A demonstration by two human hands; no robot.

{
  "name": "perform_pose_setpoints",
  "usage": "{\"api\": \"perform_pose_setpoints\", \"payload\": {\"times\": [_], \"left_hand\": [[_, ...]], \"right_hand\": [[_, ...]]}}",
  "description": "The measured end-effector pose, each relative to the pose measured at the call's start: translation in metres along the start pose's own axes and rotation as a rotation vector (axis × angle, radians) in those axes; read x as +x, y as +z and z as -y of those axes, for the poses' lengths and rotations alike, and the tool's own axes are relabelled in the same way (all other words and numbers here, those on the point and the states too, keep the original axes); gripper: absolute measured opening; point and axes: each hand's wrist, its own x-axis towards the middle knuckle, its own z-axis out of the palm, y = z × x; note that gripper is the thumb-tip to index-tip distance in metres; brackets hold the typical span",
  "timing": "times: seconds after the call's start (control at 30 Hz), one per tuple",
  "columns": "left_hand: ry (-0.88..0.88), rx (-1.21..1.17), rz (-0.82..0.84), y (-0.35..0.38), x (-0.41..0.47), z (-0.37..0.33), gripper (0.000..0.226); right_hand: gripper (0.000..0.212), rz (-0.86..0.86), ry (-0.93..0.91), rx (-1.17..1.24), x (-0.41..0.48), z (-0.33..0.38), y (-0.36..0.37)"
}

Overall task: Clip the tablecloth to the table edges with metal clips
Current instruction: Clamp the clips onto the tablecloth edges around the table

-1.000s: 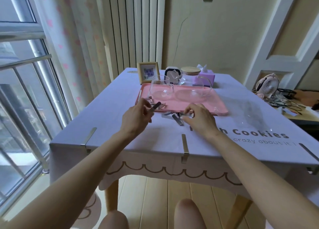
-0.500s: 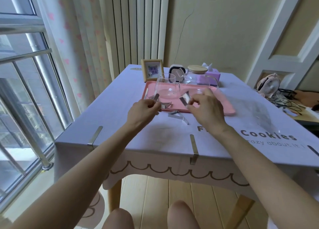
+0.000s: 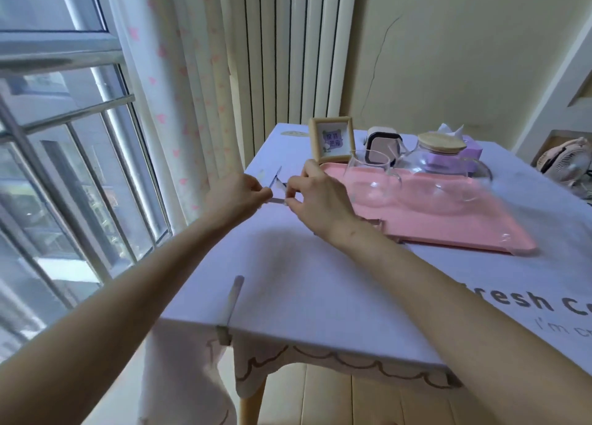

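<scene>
Head: lilac tablecloth [image 3: 320,280] beside window [image 3: 80,168], curtain [image 3: 179,104] between (pink tray [image 3: 448,229] atop).

Tablecloth [image 3: 320,280] – matt lavender cloth, smooth, dark printed lettering; fitted clip [image 3: 231,306] on the near edge – dull grey metal, blurred; metal clip [image 3: 278,198] at the left edge – brighter sheen; tray [image 3: 448,229] smooth pink plastic, satin; cup [image 3: 371,181] clear glossy glass; jug [image 3: 432,165] clear glass, lid [image 3: 442,141] pale matt wood; picture frame [image 3: 332,121] light wood; table leg [image 3: 253,402] bare wood.
</scene>
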Motion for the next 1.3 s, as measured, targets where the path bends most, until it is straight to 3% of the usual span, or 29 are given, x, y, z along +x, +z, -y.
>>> {"api": "perform_pose_setpoints", "payload": {"times": [0.23, 0.33, 0.47, 0.6, 0.73, 0.83, 0.97, 1.07, 1.2, 1.3], "left_hand": [[0.285, 0.537, 0.035, 0.019, 0.098, 0.036, 0.026], [0.339, 0.646, 0.092, 0.031, 0.126, 0.045, 0.035], [0.348, 0.625, 0.249, 0.034, 0.145, 0.052, 0.029], [0.367, 0.576, 0.525, 0.022, 0.161, 0.055, 0.042], [0.318, 0.380, 0.767, 0.011, 0.168, 0.055, 0.055], [0.280, 0.294, 0.822, 0.009, 0.171, 0.059, 0.053], [0.291, 0.361, 0.912, 0.009, 0.180, 0.061, 0.058], [0.342, 0.419, 0.946, 0.011, 0.186, 0.056, 0.056], [0.330, 0.364, 0.893, 0.013, 0.190, 0.049, 0.056], [0.222, 0.293, 0.816, 0.008, 0.189, 0.050, 0.047]], "right_hand": [[0.024, 0.234, 0.198, -0.075, 0.082, -0.004, 0.067], [0.025, 0.303, 0.282, -0.065, 0.097, -0.009, 0.083], [0.030, 0.365, 0.426, 0.092, 0.101, -0.011, 0.084], [0.034, 0.353, 0.585, 0.210, 0.096, -0.003, 0.076], [0.029, 0.262, 0.729, 0.312, 0.085, 0.011, 0.063], [0.027, 0.177, 0.827, 0.391, 0.079, 0.016, 0.054], [0.020, 0.141, 0.928, 0.446, 0.074, 0.016, 0.044], [0.030, 0.146, 0.978, 0.517, 0.075, 0.014, 0.040], [0.039, 0.143, 1.034, 0.591, 0.083, 0.009, 0.037], [0.039, 0.121, 1.089, 0.642, 0.089, 0.009, 0.036]]}}
